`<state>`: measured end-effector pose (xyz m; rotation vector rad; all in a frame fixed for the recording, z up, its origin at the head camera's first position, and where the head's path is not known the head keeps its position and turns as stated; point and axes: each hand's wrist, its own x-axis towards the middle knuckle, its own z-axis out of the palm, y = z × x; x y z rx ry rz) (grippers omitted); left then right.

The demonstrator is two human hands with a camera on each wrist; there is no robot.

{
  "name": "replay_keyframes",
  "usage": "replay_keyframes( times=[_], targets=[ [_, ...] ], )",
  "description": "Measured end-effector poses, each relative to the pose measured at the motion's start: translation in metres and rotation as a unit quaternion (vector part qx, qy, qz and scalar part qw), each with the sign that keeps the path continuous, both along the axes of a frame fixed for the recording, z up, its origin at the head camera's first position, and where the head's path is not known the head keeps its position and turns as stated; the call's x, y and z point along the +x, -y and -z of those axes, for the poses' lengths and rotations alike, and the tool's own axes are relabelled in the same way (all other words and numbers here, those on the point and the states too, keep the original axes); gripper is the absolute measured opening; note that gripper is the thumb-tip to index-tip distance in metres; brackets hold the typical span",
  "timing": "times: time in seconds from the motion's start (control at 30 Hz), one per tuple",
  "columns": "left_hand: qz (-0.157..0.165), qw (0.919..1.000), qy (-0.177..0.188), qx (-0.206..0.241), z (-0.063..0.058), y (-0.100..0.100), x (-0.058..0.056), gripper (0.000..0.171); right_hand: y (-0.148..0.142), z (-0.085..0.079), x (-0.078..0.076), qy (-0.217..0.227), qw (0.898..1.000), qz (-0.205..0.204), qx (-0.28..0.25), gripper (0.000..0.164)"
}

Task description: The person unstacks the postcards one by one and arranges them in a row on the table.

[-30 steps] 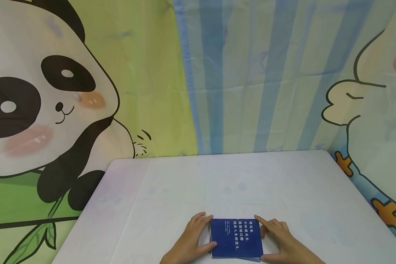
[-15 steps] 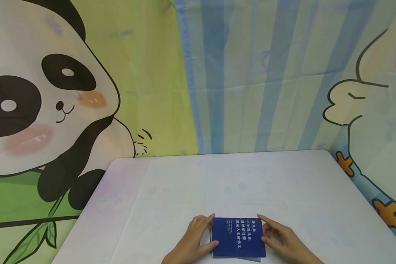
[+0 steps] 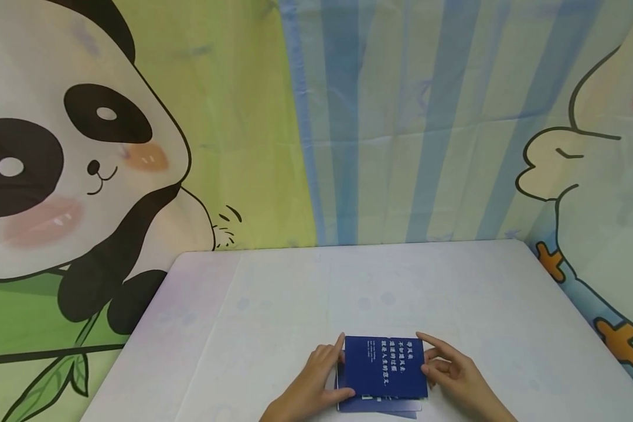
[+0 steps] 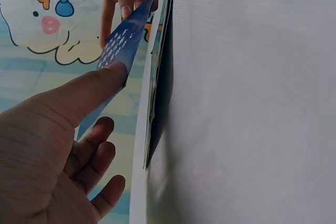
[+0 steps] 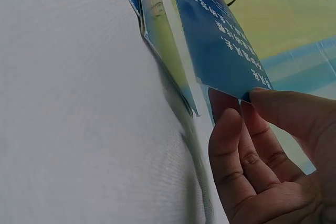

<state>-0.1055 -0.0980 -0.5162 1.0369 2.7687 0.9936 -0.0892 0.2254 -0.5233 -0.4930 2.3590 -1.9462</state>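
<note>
Blue card [image 3: 369, 381], w/ white lettering: pos. above the pile [image 3: 401, 405], near side of table [image 3: 295, 305], held b/w both hands. Chg. vs. 0.5 s ago: card then lay approx. over the pile, w/ only a bit of the lower layers protruding. It has since come up and shifted away from the wearer; a strip of the next blue face, w/ white marks, is now exposed on the near side. Pile itself: no obvious shift; edges not flush, a lower corner juts out.

L hand [image 3: 313, 375]: thumb on card face by near L corner, index tip at far L corner; L edge pinched. Other fingers bent, slightly apart, beneath card per L wrist view.

R hand [image 3: 456, 375]: thumb on R edge, index reaching far R corner; edge pinched b/w thumb and fingers, the rest curled below it per R wrist view.

Clearance: gap b/w card and pile visible in both wrist views, card tilted rel. to pile. Any remaining edge contact: can't tell. No. of layers in pile: can't tell.

Assessment: separation of top item from pile judged well under way, poss. complete; grip appears adequate, both sides supported.
</note>
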Motion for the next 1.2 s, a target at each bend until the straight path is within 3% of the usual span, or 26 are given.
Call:
replay_keyframes(
  times=[0.37,0.53,0.7,0.83,1.07,1.2],
  targets=[
    [-0.014,0.9987,-0.038,-0.03,-0.008,-0.011,-0.004,0.106,-0.003,0.002,-0.003,-0.022,0.999,0.025,-0.004,0.056],
    [-0.021,0.9988,-0.032,-0.03,-0.01,-0.015,-0.007,0.103,-0.006,0.001,-0.008,-0.05,0.998,0.016,-0.025,0.055],
    [-0.026,0.9991,-0.032,-0.012,-0.01,-0.02,-0.009,0.101,-0.009,0.001,-0.011,-0.082,0.995,0.008,-0.062,0.044],
    [-0.029,0.9988,-0.04,0.0,-0.008,-0.023,-0.011,0.097,-0.009,0.0,-0.012,-0.089,0.994,0.037,-0.06,0.036],
    [-0.041,0.9986,-0.027,0.021,-0.009,-0.031,-0.016,0.09,-0.011,-0.003,-0.012,-0.108,0.987,0.121,-0.002,0.036],
    [-0.045,0.9978,-0.032,0.037,-0.009,-0.036,-0.019,0.089,-0.014,-0.005,-0.011,-0.094,0.989,0.112,-0.021,0.042]
  ],
)
